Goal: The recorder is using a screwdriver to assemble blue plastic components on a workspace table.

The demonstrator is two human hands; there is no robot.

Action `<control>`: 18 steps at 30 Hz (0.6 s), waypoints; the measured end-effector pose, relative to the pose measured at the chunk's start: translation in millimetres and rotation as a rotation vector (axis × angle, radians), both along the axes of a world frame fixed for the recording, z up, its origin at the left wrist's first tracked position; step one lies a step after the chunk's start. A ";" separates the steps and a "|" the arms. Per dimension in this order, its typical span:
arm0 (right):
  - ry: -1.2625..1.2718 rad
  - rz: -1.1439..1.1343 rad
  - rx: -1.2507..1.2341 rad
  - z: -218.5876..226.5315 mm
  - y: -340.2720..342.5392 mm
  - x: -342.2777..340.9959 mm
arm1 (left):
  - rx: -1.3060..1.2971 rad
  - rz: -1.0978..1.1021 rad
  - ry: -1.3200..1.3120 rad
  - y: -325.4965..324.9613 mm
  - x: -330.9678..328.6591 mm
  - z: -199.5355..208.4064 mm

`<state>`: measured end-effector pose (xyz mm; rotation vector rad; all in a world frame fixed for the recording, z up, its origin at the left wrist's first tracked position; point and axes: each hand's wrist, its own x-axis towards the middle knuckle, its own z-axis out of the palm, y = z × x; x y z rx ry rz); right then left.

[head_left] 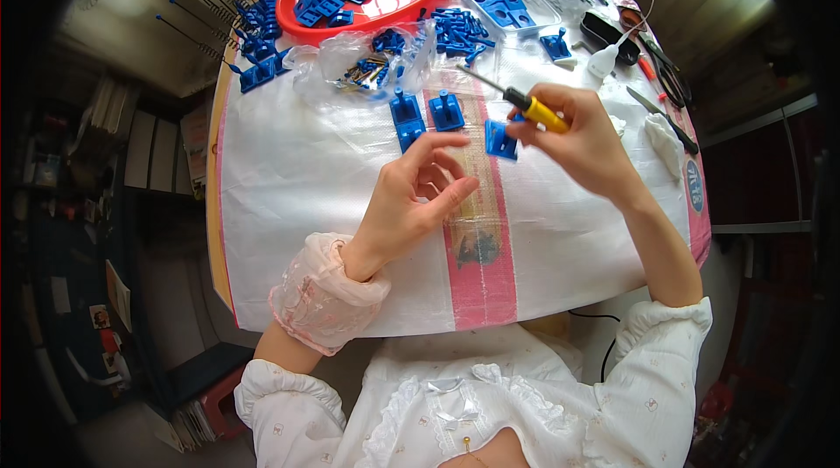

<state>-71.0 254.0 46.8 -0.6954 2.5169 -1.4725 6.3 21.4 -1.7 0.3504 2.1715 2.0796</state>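
In my right hand (584, 131) is a screwdriver (544, 113) with a yellow and black handle, its thin shaft pointing to the far left. A blue plastic bracket (500, 141) is at the fingertips of that hand; I cannot tell whether they grip it or it rests on the table. My left hand (411, 192) is over the cloth with thumb and fingers apart and loosely bent, holding nothing visible. Just beyond its fingers lies a blue bracket piece (405, 111), with a blue bracket with an upright peg (447, 110) beside it.
A red tray (292, 24) of blue parts stands at the back. Near it are a plastic bag (328, 61) of small metal pieces, loose blue pegs (459, 35) and a clear container (547, 20). Blue pieces with springs (262, 70) stand far left. A knife (669, 124) and scissors (667, 74) lie right.
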 end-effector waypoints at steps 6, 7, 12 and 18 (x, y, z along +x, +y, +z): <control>-0.093 0.060 -0.233 -11.8 -18.1 35.0 | 0.005 -0.171 -0.002 1.4 -3.2 0.8; -0.103 0.064 -0.245 -13.1 -18.1 35.1 | 0.036 -0.176 -0.060 1.5 -2.5 3.0; -0.052 0.050 -0.290 -2.4 -14.1 41.6 | 0.247 -0.106 -0.222 -5.2 -7.5 1.2; 0.146 0.009 -0.175 13.1 10.8 26.7 | 0.397 -0.092 -0.344 -9.4 -11.9 -1.4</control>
